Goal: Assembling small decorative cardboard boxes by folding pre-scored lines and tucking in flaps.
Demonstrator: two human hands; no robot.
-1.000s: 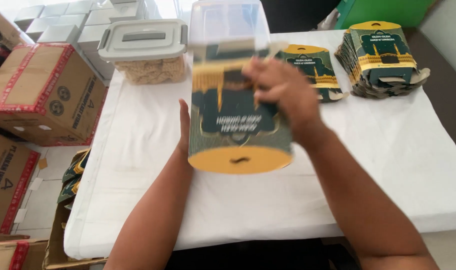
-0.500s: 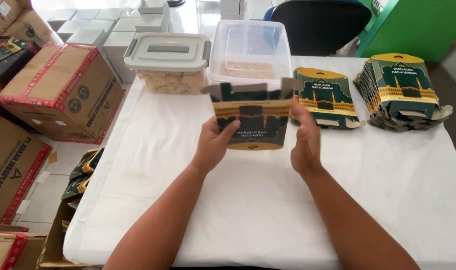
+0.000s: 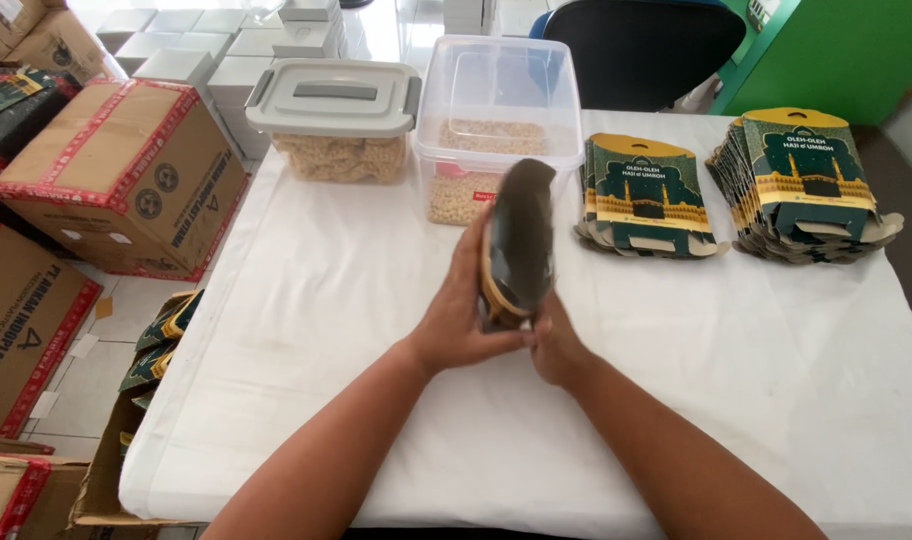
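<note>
Centrally, a white-clothed counter (image 3: 326, 300) fills the frame; taped brown cartons (image 3: 116, 175) stand at left, a green wall (image 3: 846, 50) at upper right. Two stacks of flat green-and-gold cartons (image 3: 651, 195) (image 3: 806, 185) lie at right. Both hands (image 3: 461, 315) (image 3: 556, 345) grasp one folded carton (image 3: 519, 240) at frame centre, just before a clear tub (image 3: 501, 110).

Packing room: stacked cartons (image 3: 116, 175), flat box stacks (image 3: 801, 190).
</note>
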